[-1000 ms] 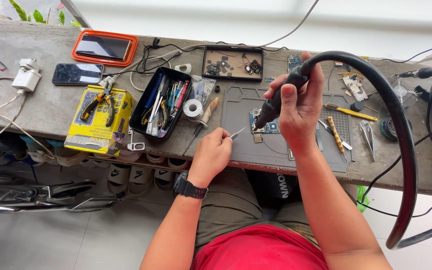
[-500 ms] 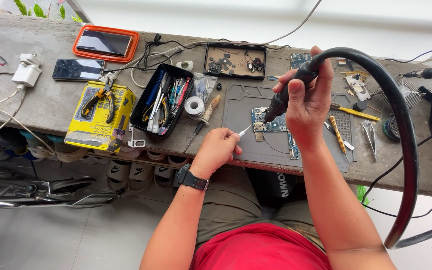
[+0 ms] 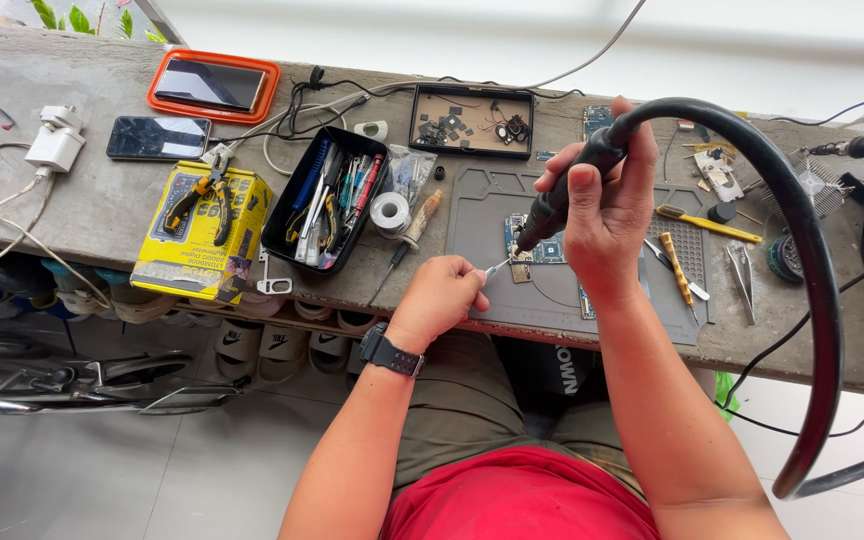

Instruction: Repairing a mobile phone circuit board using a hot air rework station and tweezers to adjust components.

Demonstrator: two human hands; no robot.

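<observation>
A small blue circuit board point(image 3: 542, 247) is lying on the grey work mat point(image 3: 592, 300), near the mat's middle. The black hot-air handpiece point(image 3: 567, 190) is being gripped by the right hand point(image 3: 607, 215) just above the board, fingers wrapped tightly around it and the thumb pressed on top, its nozzle being aimed down at the board's left edge. A thick black hose point(image 3: 802, 250) is arching from the handpiece to the right of the mat. Thin metal tweezers point(image 3: 497, 267) are being pinched by the curled fingers of the left hand point(image 3: 442, 300) at the mat's left edge, tips being held at the board. A black tool tray point(image 3: 324, 200) is sitting left of the mat, with a yellow box point(image 3: 202, 240) beyond it. A black parts tray point(image 3: 472, 120) is lying behind the mat.
</observation>
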